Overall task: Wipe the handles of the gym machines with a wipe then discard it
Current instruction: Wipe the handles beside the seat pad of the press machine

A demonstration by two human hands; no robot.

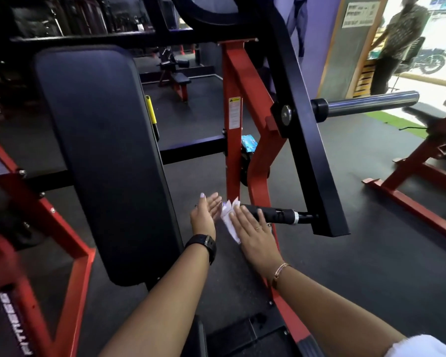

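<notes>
Presses a white wipe (229, 224) between two flat palms, right at the free end of the black handle (273, 215) and apparently touching its tip. Looks to be at the start of the wiping step, judging by that position: wipe out and in hand, brought up to the grip, not yet wrapped round it. Cannot tell of any pass made over this handle; shows no sheen or mark either way. Leaves, on this reading, the stroke along the grip, any other handles on the machines, and the discarding. Shows no bin anywhere.

Lays the right hand (254, 229) flat on top of the wipe, fingers straight and together, fingertips reaching over the handle's end; hides the thumb underneath. Stands the left hand (206, 215) edge-up just beside, palm turned toward the wipe, fingers straight, touching the wipe's left edge or very nearly. Curls neither hand round anything: both spread flat, holding the wipe by pressure alone.

Further out, joins the handle to a black lever arm (317, 155) crossing a red frame (232, 163), with a chrome plate peg (371, 103) jutting right. Sets a dark back pad (101, 150) left of the hands and a small blue packet (249, 143) on the red frame, label unreadable. Wears a black watch (205, 243) on the left wrist and a thin bracelet (280, 271) on the right.
</notes>
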